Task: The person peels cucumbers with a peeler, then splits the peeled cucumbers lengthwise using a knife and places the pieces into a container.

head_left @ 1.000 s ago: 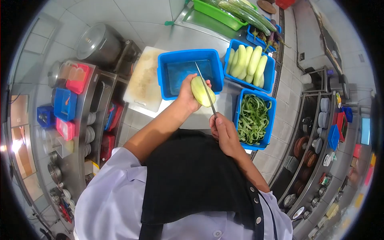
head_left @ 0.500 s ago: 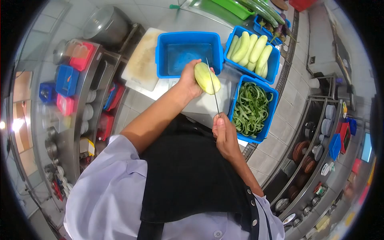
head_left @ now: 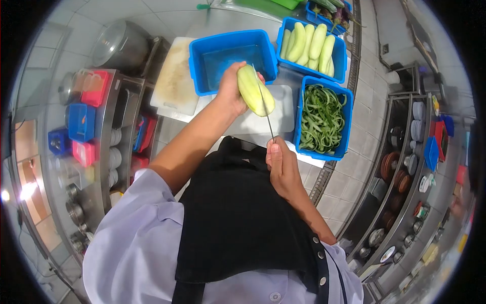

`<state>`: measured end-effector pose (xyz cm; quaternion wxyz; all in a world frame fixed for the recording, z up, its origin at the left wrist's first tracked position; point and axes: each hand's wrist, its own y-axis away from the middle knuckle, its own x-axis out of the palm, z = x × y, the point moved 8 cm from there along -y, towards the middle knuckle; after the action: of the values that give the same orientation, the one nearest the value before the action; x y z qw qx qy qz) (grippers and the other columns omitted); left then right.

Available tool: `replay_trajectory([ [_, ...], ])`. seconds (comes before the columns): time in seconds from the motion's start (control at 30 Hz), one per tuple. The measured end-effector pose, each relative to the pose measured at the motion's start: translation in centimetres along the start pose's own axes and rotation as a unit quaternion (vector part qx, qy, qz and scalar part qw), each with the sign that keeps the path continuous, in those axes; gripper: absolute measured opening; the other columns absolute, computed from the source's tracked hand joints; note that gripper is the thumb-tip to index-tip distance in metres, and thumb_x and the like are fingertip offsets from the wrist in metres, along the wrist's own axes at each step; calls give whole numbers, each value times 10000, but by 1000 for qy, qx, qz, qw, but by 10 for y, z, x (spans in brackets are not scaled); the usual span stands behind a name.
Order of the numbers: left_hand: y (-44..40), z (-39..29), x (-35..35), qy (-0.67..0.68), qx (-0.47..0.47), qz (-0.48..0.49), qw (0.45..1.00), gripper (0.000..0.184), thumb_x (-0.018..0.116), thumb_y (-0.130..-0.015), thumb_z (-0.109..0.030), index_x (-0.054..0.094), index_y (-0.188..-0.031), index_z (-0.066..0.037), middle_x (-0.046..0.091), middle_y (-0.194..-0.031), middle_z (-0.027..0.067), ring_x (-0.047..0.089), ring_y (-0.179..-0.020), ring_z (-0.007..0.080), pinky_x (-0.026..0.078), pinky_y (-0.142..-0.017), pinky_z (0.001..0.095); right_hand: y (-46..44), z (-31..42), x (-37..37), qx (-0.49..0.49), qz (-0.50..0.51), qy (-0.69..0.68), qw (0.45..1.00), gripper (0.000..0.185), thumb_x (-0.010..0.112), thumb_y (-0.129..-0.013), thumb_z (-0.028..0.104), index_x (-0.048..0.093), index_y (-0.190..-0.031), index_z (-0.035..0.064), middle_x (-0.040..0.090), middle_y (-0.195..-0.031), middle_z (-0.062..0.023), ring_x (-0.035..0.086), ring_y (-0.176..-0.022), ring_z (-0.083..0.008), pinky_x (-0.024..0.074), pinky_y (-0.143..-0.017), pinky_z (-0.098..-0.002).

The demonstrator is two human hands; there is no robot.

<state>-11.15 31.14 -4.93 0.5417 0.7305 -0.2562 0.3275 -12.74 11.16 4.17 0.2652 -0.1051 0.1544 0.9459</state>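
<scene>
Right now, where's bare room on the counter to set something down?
Bare: stained cutting board, left of the left blue tub; steel counter behind that tub; white board's right part, beside the peel tub. Crowded: right side, peel tub close to vegetable tub; above that board, knife and peeled vegetable.

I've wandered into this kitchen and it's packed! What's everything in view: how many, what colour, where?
Held vegetable: one, pale green, in the left hand
Knife: one, grey, in the right hand
Tubs: four, blue, around the counter
Green tub: one, green, top edge, cut off
Peelings: a heap, green, nearest right-hand tub
Peeled vegetables: at least six, pale green, tub beyond the peelings
Purple vegetables: several, purple, farthest tub
Chopping boards: two, whitish, left and centre
Pot: one, silver, upper left
Containers: several, red, blue, pink, left shelving
Dishware: uncountable, partly white, right shelving
Apron: one, black, worn
Sleeves: two, whitish, worn
Hands: two, bare, centre
</scene>
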Motion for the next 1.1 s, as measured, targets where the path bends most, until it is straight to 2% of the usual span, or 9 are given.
replay_trajectory([
  [0.13,6,-1,-6,-20,-16,-14,1000,350,601,-934,-292,492,-1056,17,594,-902,158,616,-777,246,575,-713,352,6,6,18,15,-21,-29,999,356,367,-1108,275,497,-917,4,497,-645,-144,513,-583,-304,396,-584,-406],
  [0.2,6,-5,-4,-6,-32,30,999,345,597,-938,-288,492,-1045,22,591,-908,157,612,-783,244,572,-715,354,11,0,27,35,-19,-40,998,368,361,-1109,285,500,-916,4,498,-647,-142,508,-579,-302,396,-581,-409],
  [0.27,7,-8,-6,-8,-33,33,999,343,594,-940,-288,496,-1041,24,593,-915,160,614,-790,244,573,-719,352,18,-5,32,34,-22,-38,998,374,358,-1109,290,502,-914,5,498,-646,-142,508,-579,-302,396,-580,-410],
  [0.43,17,-4,-14,-15,-21,-4,1000,347,584,-949,-297,506,-1034,30,598,-930,161,620,-792,242,572,-724,347,19,-2,40,39,-19,-34,998,388,347,-1110,297,502,-904,6,495,-645,-142,504,-577,-299,395,-580,-411],
  [0.63,24,6,-3,-29,-41,49,998,363,590,-951,-321,527,-1035,26,602,-934,149,627,-775,234,571,-723,347,15,8,34,34,-19,-32,999,393,344,-1110,296,500,-896,5,491,-642,-142,502,-578,-292,394,-581,-406],
  [0.7,25,4,-4,-24,-16,19,999,371,592,-949,-332,534,-1034,25,605,-943,146,629,-776,231,572,-727,348,14,8,30,15,-29,-9,999,399,346,-1111,300,501,-896,3,495,-642,-142,510,-582,-292,396,-585,-407],
  [0.83,31,12,6,-47,-17,42,998,375,585,-954,-340,534,-1029,24,608,-933,143,631,-776,229,572,-728,351,8,10,24,18,-27,-24,999,402,339,-1112,300,505,-899,2,502,-644,-140,518,-587,-292,403,-592,-406],
  [1.1,27,15,6,-44,-3,3,999,362,569,-970,-339,528,-1026,17,610,-899,147,634,-769,246,571,-718,366,14,-2,11,36,-6,8,999,390,336,-1113,291,506,-912,3,512,-649,-153,541,-601,-319,418,-605,-422],
])
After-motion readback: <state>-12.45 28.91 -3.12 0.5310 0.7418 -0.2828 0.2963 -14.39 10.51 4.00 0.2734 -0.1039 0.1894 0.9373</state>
